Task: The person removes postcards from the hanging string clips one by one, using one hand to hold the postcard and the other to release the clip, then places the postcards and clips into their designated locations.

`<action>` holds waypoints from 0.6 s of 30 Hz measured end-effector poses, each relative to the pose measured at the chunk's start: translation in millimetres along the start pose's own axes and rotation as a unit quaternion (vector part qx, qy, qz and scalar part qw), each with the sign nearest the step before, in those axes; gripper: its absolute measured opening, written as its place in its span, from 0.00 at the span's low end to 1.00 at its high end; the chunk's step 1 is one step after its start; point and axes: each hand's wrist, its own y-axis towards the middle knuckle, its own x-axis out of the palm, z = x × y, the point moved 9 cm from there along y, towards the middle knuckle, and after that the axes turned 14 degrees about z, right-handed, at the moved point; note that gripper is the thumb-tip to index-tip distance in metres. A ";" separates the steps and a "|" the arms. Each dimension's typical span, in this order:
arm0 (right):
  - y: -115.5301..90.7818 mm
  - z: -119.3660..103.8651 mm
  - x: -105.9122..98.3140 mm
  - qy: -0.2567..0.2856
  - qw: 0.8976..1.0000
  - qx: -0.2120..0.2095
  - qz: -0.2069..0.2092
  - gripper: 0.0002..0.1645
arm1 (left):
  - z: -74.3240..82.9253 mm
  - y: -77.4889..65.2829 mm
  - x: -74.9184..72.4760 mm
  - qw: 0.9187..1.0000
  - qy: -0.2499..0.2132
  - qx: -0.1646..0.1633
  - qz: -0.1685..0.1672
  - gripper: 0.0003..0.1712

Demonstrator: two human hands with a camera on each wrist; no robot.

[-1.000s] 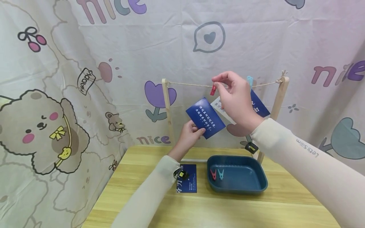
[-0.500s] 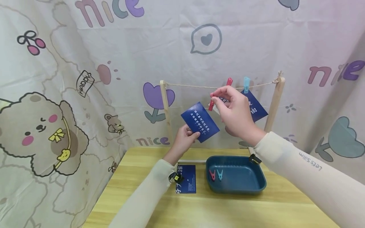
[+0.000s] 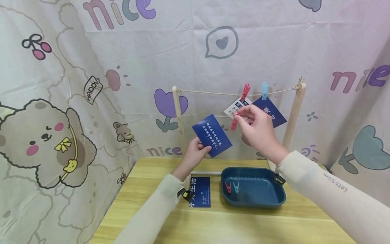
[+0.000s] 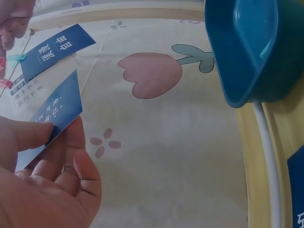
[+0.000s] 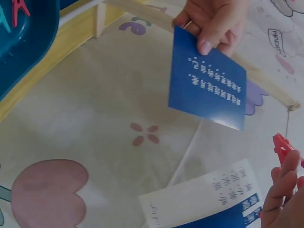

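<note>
My left hand (image 3: 195,152) pinches a blue card (image 3: 212,135) with white writing by its lower edge, thumb in front. In the right wrist view that card (image 5: 209,80) hangs apart from the rope. My right hand (image 3: 259,130) pinches a red clothespin (image 3: 234,122) between thumb and fingertips, right of the card and below the rope (image 3: 210,92). On the rope, another red clothespin (image 3: 245,91) holds a white-and-blue card (image 3: 231,108), partly hidden by my right hand. Beside it a light-blue clothespin (image 3: 265,91) holds a blue card (image 3: 274,113).
The rope runs between two wooden posts (image 3: 295,115). A dark teal tray (image 3: 253,204) on the wooden table (image 3: 146,200) holds a red clothespin (image 3: 228,187) and a light-blue clothespin (image 3: 236,187). Left of it lies another blue card (image 3: 202,195). A printed curtain hangs behind.
My right hand has come down from the rope with the red clothespin, uncovering the red clothespin on the rope. My left hand has lowered slightly with its card.
</note>
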 end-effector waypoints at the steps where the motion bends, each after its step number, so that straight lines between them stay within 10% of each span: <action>1: -1.4 3.0 0.1 -0.002 1.000 0.006 -0.003 0.10 | -0.7 -0.4 -0.6 1.000 -0.001 -0.001 -0.002 0.22; 18: -24.6 48.2 12.3 -0.022 0.997 0.062 -0.038 0.18 | -9.3 -12.4 -12.9 0.999 0.031 0.015 -0.019 0.20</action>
